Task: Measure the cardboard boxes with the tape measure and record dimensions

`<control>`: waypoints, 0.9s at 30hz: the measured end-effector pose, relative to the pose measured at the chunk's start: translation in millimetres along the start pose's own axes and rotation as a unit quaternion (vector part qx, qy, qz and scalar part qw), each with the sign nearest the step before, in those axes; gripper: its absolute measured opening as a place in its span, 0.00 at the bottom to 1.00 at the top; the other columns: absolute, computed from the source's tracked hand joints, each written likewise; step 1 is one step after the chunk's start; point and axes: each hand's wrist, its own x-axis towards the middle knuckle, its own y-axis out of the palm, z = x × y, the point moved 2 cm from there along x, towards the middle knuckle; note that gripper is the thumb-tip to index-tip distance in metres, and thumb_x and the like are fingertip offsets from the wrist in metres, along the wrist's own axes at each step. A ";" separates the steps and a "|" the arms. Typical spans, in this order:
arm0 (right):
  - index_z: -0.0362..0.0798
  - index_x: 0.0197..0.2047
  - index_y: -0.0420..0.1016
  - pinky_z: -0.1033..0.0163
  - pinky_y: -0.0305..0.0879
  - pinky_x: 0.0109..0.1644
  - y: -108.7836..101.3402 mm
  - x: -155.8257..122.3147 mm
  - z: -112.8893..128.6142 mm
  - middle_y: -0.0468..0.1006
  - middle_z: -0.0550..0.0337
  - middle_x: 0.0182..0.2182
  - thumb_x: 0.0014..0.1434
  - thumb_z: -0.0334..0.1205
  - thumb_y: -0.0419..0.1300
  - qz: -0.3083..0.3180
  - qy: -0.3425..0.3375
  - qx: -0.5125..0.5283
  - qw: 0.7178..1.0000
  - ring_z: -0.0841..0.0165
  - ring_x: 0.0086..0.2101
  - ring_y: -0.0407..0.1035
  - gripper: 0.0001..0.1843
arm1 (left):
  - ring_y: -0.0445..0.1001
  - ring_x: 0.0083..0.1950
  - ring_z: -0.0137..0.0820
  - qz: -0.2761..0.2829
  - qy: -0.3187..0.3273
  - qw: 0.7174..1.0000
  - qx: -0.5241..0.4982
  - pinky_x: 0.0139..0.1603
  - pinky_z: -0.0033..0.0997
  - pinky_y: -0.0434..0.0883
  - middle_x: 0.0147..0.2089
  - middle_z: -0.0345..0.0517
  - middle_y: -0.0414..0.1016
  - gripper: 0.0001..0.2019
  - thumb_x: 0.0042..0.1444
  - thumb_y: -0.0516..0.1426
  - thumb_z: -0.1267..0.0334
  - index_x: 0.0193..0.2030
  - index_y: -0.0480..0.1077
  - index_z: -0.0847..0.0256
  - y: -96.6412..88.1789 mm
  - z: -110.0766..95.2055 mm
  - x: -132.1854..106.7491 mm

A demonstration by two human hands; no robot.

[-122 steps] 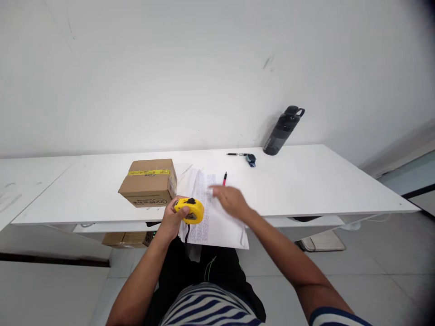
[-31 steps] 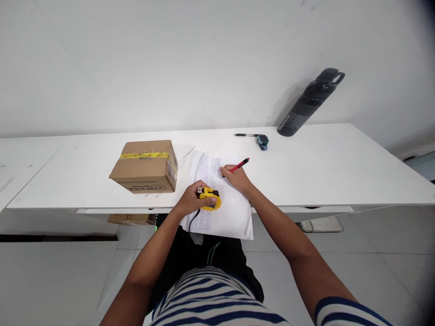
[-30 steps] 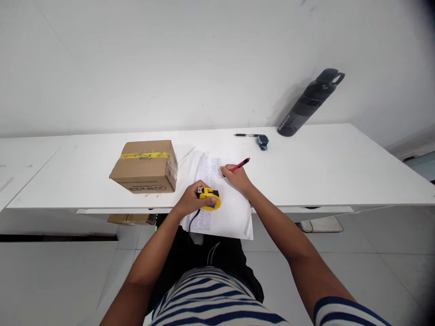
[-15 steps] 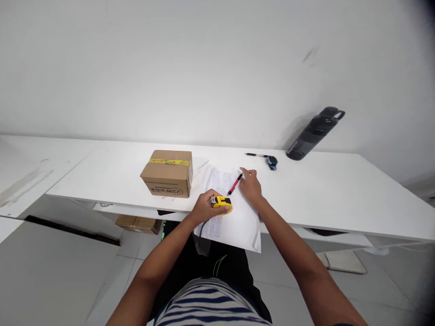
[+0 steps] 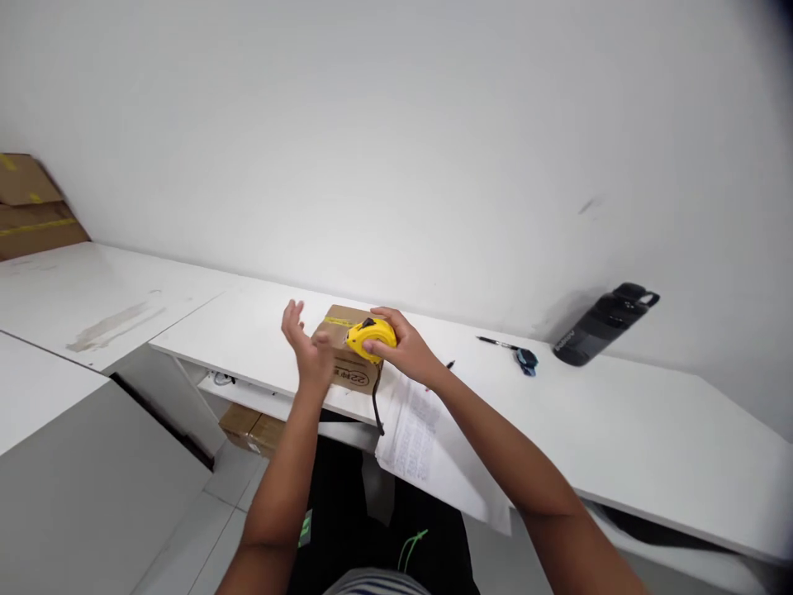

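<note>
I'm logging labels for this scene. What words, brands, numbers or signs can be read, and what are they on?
"22": on the cardboard box; the characters beside it are too small to read.
Black bottle: lettering too blurred to read.
Papers: rows of writing, too small to read.
Green trouser patch: unreadable.

We log smooth plastic, faintly glossy, on the tape measure [image 5: 380,337]; its strap [image 5: 375,403] looks like cloth. Box [image 5: 354,373]: matt cardboard, smooth plastic-looking tape [image 5: 336,321] on top. Sheets [image 5: 412,450]: matt paper. We put bottle [image 5: 598,326] as smooth, semi-glossy plastic, counter [image 5: 625,438] smooth, wall [image 5: 396,149] matt, trousers [image 5: 427,537] matt cloth.
</note>
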 end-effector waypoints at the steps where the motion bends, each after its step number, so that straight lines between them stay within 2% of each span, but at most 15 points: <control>1: 0.54 0.61 0.62 0.54 0.70 0.45 5.7 16.6 1.6 0.77 0.56 0.45 0.56 0.51 0.62 -0.009 -0.003 -0.069 0.998 0.61 0.41 0.73 0.31 | 0.53 0.71 0.47 -0.010 -0.066 0.997 0.031 0.68 0.52 0.55 0.69 0.62 0.54 0.38 0.56 0.52 0.34 0.65 0.57 0.59 -6.8 13.3 4.9; 3: 0.51 0.60 0.63 0.54 0.68 0.45 18.6 50.0 3.2 0.78 0.56 0.42 0.57 0.51 0.59 -0.004 -0.023 -0.193 0.981 0.60 0.39 0.72 0.29 | 0.56 0.70 0.48 0.029 -0.177 0.981 0.074 0.68 0.51 0.55 0.67 0.62 0.59 0.37 0.52 0.60 0.40 0.64 0.59 0.60 -14.3 36.0 7.5; 6: 0.48 0.59 0.64 0.56 0.65 0.49 41.9 93.2 2.6 0.76 0.51 0.50 0.59 0.48 0.57 0.048 -0.076 -0.302 0.949 0.60 0.45 0.71 0.26 | 0.68 0.61 0.46 0.146 -0.280 0.949 0.010 0.61 0.45 0.65 0.59 0.59 0.70 0.32 0.52 0.61 0.47 0.59 0.64 0.62 -11.8 54.2 -4.0; 9: 0.47 0.58 0.66 0.58 0.64 0.50 60.2 119.0 1.1 0.74 0.49 0.53 0.61 0.48 0.57 0.097 -0.106 -0.379 0.914 0.60 0.47 0.71 0.25 | 0.75 0.49 0.40 0.180 -0.313 0.930 -0.075 0.50 0.38 0.71 0.49 0.51 0.77 0.24 0.56 0.56 0.50 0.55 0.68 0.62 -6.5 57.0 -19.1; 13: 0.48 0.53 0.70 0.60 0.63 0.47 63.0 122.9 6.6 0.78 0.51 0.47 0.58 0.51 0.61 0.137 -0.112 -0.428 0.886 0.60 0.45 0.71 0.24 | 0.75 0.46 0.38 0.163 -0.303 0.937 -0.055 0.45 0.35 0.71 0.45 0.47 0.79 0.21 0.56 0.56 0.51 0.53 0.72 0.59 -6.0 56.9 -26.2; 16: 0.47 0.53 0.71 0.61 0.63 0.44 49.3 109.3 12.8 0.78 0.50 0.46 0.58 0.50 0.61 0.143 -0.095 -0.459 0.871 0.59 0.43 0.72 0.23 | 0.76 0.44 0.39 0.166 -0.301 0.939 -0.020 0.43 0.35 0.71 0.44 0.47 0.79 0.22 0.57 0.56 0.48 0.53 0.73 0.58 -7.0 58.8 -24.3; 19: 0.48 0.53 0.71 0.61 0.63 0.42 24.8 89.1 11.8 0.78 0.50 0.46 0.58 0.50 0.62 0.150 -0.074 -0.478 0.862 0.59 0.42 0.73 0.23 | 0.76 0.44 0.39 0.180 -0.293 0.939 -0.008 0.44 0.36 0.70 0.44 0.48 0.80 0.22 0.57 0.56 0.47 0.52 0.74 0.58 -6.2 61.1 -21.1; 24: 0.51 0.50 0.73 0.61 0.64 0.43 -26.8 56.1 -6.1 0.79 0.54 0.45 0.58 0.50 0.61 0.140 -0.046 -0.446 0.883 0.61 0.41 0.73 0.19 | 0.76 0.47 0.41 0.183 -0.286 0.941 0.004 0.47 0.38 0.70 0.46 0.49 0.80 0.22 0.57 0.56 0.47 0.53 0.74 0.57 -4.4 64.1 -18.8; 27: 0.53 0.50 0.73 0.60 0.64 0.43 -48.9 42.6 -17.1 0.79 0.56 0.45 0.57 0.50 0.62 0.123 -0.045 -0.422 0.897 0.61 0.41 0.73 0.19 | 0.75 0.47 0.42 0.180 -0.281 0.943 0.007 0.48 0.38 0.69 0.45 0.48 0.79 0.23 0.57 0.55 0.47 0.53 0.73 0.57 -4.2 63.6 -18.4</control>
